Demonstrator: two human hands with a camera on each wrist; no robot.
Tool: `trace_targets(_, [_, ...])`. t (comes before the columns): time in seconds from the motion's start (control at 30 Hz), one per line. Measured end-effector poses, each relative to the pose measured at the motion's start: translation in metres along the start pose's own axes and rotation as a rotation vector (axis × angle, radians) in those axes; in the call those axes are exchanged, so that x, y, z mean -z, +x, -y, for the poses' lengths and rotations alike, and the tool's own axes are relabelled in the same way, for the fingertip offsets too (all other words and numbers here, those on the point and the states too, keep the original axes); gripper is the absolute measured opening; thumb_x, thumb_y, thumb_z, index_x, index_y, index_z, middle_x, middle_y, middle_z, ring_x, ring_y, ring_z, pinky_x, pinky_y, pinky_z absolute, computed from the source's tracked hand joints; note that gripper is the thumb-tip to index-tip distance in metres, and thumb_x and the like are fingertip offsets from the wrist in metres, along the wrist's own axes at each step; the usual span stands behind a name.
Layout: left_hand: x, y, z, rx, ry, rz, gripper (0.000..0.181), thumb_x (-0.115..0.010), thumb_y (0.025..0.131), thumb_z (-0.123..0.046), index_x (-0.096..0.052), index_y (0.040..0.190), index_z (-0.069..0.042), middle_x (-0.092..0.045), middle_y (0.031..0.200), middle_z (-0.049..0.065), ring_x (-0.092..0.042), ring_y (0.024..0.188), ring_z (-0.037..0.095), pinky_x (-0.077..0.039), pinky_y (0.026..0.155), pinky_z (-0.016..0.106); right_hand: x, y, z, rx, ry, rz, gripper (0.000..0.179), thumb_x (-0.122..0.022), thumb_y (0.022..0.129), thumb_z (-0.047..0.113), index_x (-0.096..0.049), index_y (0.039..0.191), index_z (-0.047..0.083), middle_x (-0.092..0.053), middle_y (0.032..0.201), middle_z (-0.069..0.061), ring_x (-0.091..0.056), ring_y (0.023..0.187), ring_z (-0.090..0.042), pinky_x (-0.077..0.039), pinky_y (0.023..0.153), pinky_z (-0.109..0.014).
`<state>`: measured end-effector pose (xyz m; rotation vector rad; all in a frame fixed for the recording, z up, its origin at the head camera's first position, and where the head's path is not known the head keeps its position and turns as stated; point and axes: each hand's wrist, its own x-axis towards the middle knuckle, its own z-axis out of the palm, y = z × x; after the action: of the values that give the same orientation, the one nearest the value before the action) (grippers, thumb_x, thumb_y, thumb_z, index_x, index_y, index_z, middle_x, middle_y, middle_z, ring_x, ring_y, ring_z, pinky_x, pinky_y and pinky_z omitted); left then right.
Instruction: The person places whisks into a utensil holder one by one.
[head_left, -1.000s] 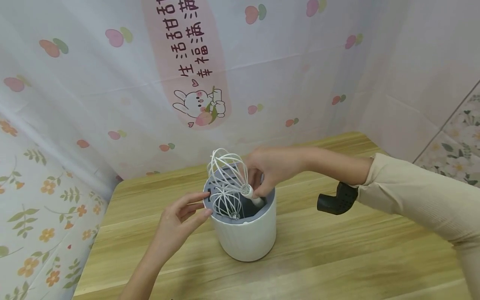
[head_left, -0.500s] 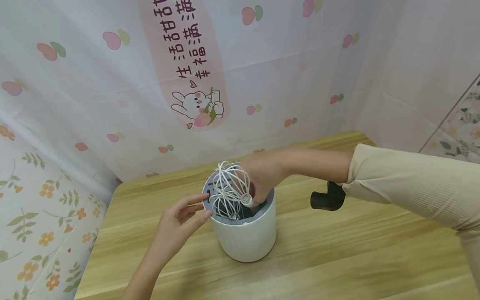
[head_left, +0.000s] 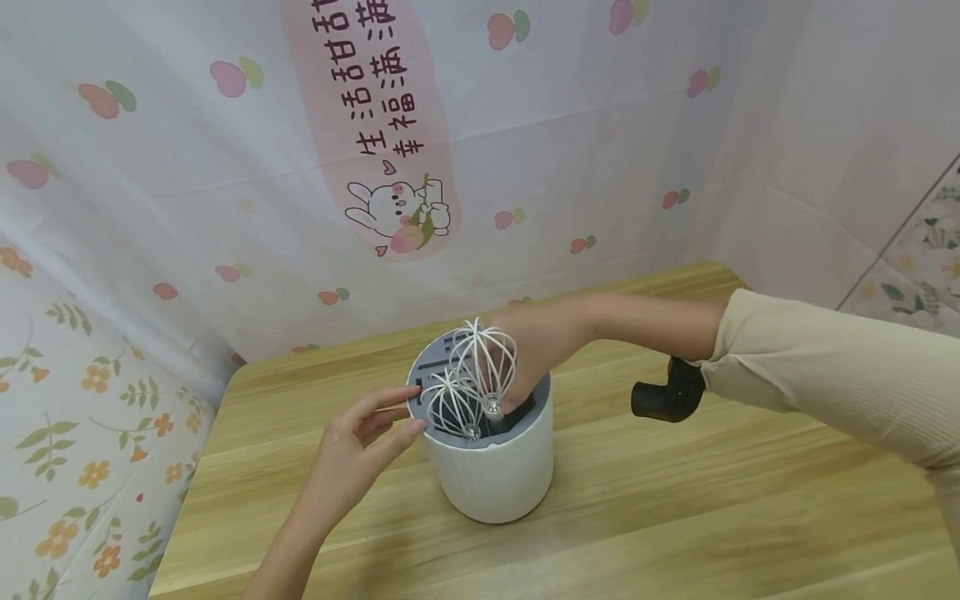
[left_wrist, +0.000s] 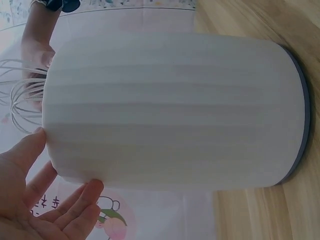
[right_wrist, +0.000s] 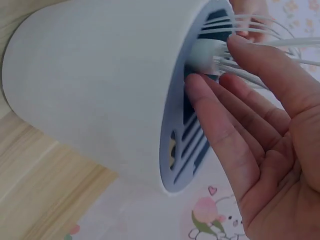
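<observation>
A white utensil holder (head_left: 491, 483) with a grey slotted top stands on the table. Two white balloon whisks stick up from it: a larger whisk (head_left: 491, 367) at the right and a smaller whisk (head_left: 452, 404) at the left. My right hand (head_left: 528, 350) is at the larger one, its thumb and forefinger on either side of the handle (right_wrist: 202, 57), with the other fingers loosely extended. That handle goes down into the opening. My left hand (head_left: 365, 433) rests its thumb and fingertips on the holder's left rim and wall, fingers nearly straight.
The wooden table (head_left: 675, 500) runs in front and to both sides. Behind it hangs a printed curtain (head_left: 562, 167) with a rabbit picture. A black elbow-shaped piece (head_left: 670, 392) hangs under the right wrist.
The larger whisk has gone from leaning left to nearly upright and sits lower in the holder. My right hand has gone down with it. The left hand has stayed put.
</observation>
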<state>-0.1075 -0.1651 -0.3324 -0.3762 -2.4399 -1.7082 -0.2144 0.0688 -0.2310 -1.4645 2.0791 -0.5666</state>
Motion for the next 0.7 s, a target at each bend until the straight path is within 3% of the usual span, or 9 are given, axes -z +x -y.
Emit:
trace_targets(0.13, [0.0,-0.001,0.0,-0.006,0.009,-0.01,0.034,-0.071,0.08,-0.011,-0.063,0.113,-0.009,-0.059,0.115,0.003,-0.061,0.097,0.016,-0.045,0.092,0.028,0.003,-0.005,-0.003,-0.003,0.063,0.015,0.018,-0.075,0.073,0.009,-0.066,0.089,0.005,-0.064,0.077,0.003,-0.053,0.066,-0.004,-0.05,0.061,-0.02])
trace_targets(0.23, [0.002,-0.002,0.0,-0.003,0.02,-0.017,0.034,-0.072,0.08,-0.011,-0.063,0.113,-0.009,-0.059,0.116,0.003,-0.061,0.097,0.016,-0.046,0.092,0.027,0.004,-0.009,-0.004,-0.01,0.151,0.042,0.017,-0.072,0.075,0.004,-0.065,0.09,0.0,-0.066,0.079,-0.002,-0.059,0.067,-0.007,-0.053,0.065,-0.021])
trace_targets(0.33, [0.003,-0.002,0.0,0.007,0.027,-0.01,0.035,-0.072,0.08,-0.011,-0.063,0.113,-0.01,-0.059,0.116,0.001,-0.061,0.098,0.015,-0.045,0.092,0.025,0.005,-0.013,-0.005,-0.032,0.218,0.05,0.026,-0.072,0.076,0.002,-0.061,0.098,-0.004,-0.068,0.087,-0.007,-0.065,0.08,-0.013,-0.055,0.076,-0.028])
trace_targets(0.5, [0.007,-0.002,-0.002,0.02,0.057,0.005,0.035,-0.072,0.08,-0.013,-0.062,0.114,-0.011,-0.059,0.118,0.001,-0.06,0.102,0.015,-0.045,0.093,0.027,0.008,-0.02,-0.004,-0.078,0.225,0.021,0.035,-0.07,0.079,0.004,-0.059,0.11,-0.006,-0.068,0.093,-0.008,-0.064,0.087,-0.014,-0.053,0.079,-0.027])
trace_targets(0.7, [0.017,0.005,-0.006,-0.012,0.077,0.014,0.033,-0.069,0.083,-0.013,-0.062,0.114,-0.006,-0.06,0.117,0.007,-0.06,0.102,0.018,-0.046,0.092,0.028,0.011,-0.026,-0.009,-0.073,0.223,-0.051,0.033,-0.069,0.081,0.007,-0.06,0.111,-0.005,-0.066,0.099,-0.009,-0.064,0.09,-0.015,-0.052,0.081,-0.027])
